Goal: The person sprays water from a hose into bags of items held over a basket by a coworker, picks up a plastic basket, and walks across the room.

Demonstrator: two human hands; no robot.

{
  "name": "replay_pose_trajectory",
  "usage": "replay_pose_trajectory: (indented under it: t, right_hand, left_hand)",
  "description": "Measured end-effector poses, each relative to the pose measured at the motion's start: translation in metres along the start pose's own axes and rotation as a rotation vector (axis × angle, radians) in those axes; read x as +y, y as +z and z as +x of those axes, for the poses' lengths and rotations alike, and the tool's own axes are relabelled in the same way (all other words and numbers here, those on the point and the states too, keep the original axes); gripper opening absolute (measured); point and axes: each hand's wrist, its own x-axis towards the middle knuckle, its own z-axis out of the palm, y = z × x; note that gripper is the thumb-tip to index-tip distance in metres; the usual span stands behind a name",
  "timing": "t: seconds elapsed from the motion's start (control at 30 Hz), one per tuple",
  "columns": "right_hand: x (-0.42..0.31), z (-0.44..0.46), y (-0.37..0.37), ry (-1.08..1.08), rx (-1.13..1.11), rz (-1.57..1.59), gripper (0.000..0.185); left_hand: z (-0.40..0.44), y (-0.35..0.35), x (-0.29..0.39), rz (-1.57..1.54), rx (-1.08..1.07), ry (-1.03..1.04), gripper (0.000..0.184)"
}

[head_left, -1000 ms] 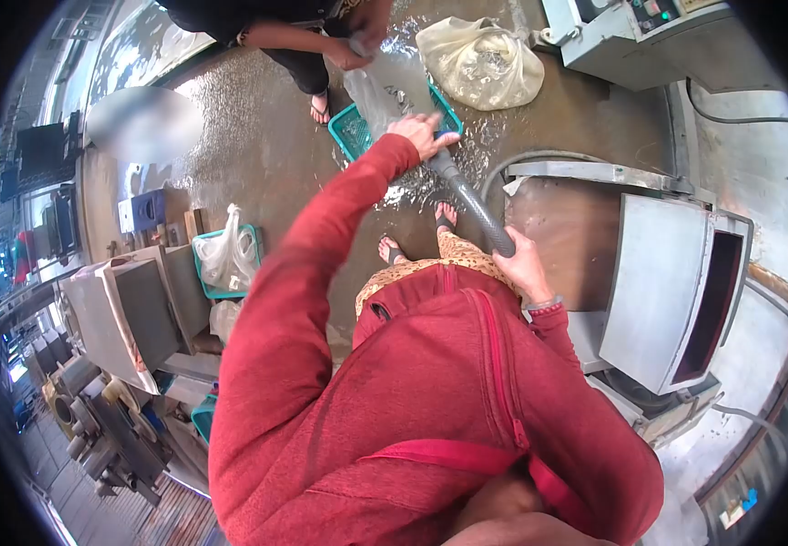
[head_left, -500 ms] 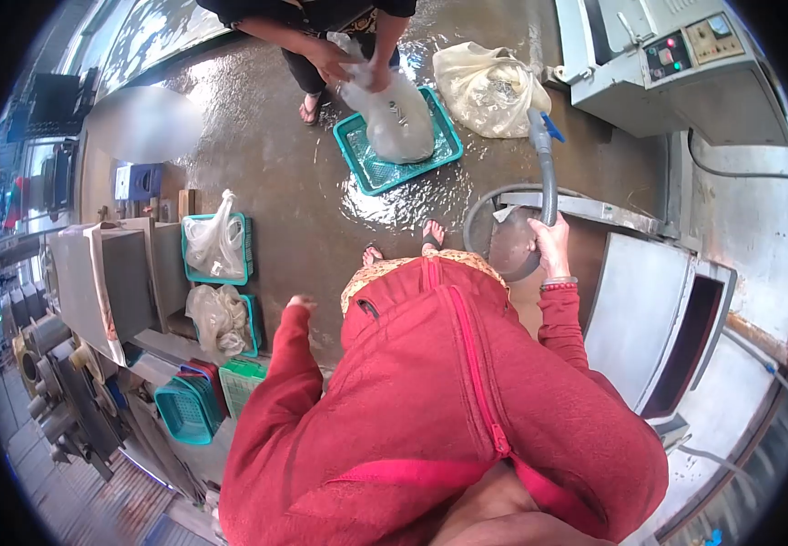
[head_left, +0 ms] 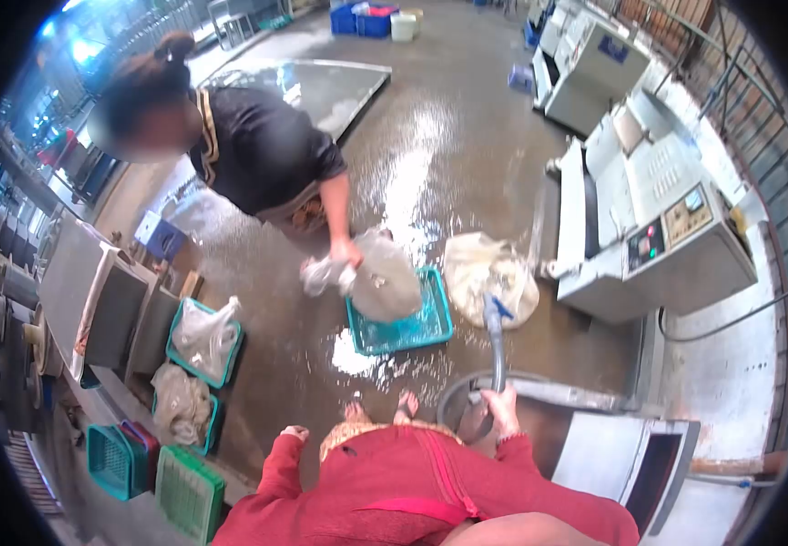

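Note:
My right hand [head_left: 501, 411] is wrapped around a grey hose [head_left: 498, 359]. A blue valve handle [head_left: 498, 308] sits at the hose's far end, in front of a whitish sack [head_left: 494, 264] on the wet floor. My left hand [head_left: 295, 433] is beside my body, fingers curled, with nothing visible in it. Ahead of me, a co-worker's hand [head_left: 345, 253] grips the gathered neck of a bulging translucent plastic bag [head_left: 388, 284]. That bag rests partly over a teal plastic basket [head_left: 403, 344]; its contents cannot be made out.
At left, a tied plastic bag [head_left: 204, 335] and a second bag [head_left: 182, 405] sit in teal trays. Teal baskets [head_left: 114, 462] and a green crate [head_left: 189, 496] are nearby. A machine with a control panel [head_left: 671, 227] stands at right. The floor [head_left: 275, 355] is wet.
My view has tilted up, showing more of the room. The co-worker has shifted left, and one hand now holds the bag where two did. The hose stays in my right hand.

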Motion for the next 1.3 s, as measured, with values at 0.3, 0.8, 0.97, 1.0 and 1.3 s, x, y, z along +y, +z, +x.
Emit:
replay_pose_trajectory:
  t: [0.3,0.8,0.97,1.0,1.3]
  right_hand:
    - [-0.010,-0.011,0.051,-0.120,0.083,0.120,0.020]
    - [-0.018,-0.059,0.147,-0.076,0.135,-0.075,0.018]
    - [-0.011,-0.049,0.166,-0.120,0.041,-0.106,0.018]
    - [-0.024,-0.065,0.181,-0.135,0.036,-0.105,0.019]
    - [-0.013,-0.065,0.182,-0.169,-0.009,-0.135,0.021]
  left_hand:
    - [0.040,-0.053,-0.014,0.181,0.215,0.335,0.028]
    - [-0.024,-0.037,-0.161,-0.318,-0.008,-0.520,0.038]
    - [-0.028,-0.015,-0.200,-0.332,0.057,-0.595,0.029]
    - [-0.030,-0.015,-0.200,-0.339,0.061,-0.607,0.028]
    - [-0.016,-0.033,-0.178,-0.454,0.106,-0.453,0.025]
